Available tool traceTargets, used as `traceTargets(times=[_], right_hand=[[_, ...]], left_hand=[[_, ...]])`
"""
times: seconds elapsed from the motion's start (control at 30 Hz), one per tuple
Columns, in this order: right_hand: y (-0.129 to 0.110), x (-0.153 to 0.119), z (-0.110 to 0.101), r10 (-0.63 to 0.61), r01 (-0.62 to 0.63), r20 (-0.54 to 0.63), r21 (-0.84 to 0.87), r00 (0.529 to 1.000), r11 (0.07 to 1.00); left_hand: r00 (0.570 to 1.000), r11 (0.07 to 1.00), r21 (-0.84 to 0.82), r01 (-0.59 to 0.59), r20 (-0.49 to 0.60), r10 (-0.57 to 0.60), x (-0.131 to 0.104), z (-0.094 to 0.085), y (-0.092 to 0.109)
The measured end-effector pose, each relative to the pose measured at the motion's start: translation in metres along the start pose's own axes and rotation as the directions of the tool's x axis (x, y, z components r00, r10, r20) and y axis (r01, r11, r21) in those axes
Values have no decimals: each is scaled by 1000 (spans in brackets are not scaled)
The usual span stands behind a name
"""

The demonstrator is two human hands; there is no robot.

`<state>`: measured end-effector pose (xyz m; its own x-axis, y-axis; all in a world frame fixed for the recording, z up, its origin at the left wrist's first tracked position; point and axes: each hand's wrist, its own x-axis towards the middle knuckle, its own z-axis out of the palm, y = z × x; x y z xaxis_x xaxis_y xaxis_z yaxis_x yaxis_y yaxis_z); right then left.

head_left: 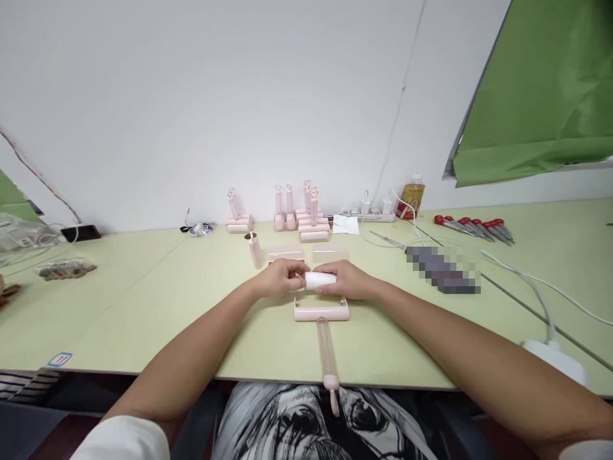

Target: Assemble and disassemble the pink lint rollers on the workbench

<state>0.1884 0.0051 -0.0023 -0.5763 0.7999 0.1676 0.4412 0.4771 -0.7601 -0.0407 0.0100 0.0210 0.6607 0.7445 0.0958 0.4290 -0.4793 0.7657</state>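
Note:
A white lint roller refill (320,280) lies crosswise between my hands. My right hand (347,281) wraps its right end, while the fingers of my left hand (283,277) pinch at its left end. Just below them on the table rests a pink lint roller handle (322,313), its clear stem and pink grip reaching over the front edge. Behind my hands lie two clear pinkish covers (330,253), partly hidden. To the left stands a pink cylindrical piece (255,250) with a dark round part near its top.
Several pink lint rollers (313,223) stand along the wall. Red-handled tools (479,229), a bottle (410,197), a power strip (378,216), tweezers (387,239) and a blurred-out object (443,270) lie rightward. White cables cross the table's right side. A bagged bundle (66,268) lies left.

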Motion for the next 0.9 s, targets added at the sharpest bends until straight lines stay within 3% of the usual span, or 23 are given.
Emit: traceTargets(times=[0.6,0.9], right_hand=[[9,3,-11,43,-42,11,-58,999,997],[8,2,-12,45,-46,-19,-64,999,997]], left_hand=[[1000,1000,-27,9,-29,-10,4,-1,-22],[997,988,133,79,5,-80,2,-6,-24]])
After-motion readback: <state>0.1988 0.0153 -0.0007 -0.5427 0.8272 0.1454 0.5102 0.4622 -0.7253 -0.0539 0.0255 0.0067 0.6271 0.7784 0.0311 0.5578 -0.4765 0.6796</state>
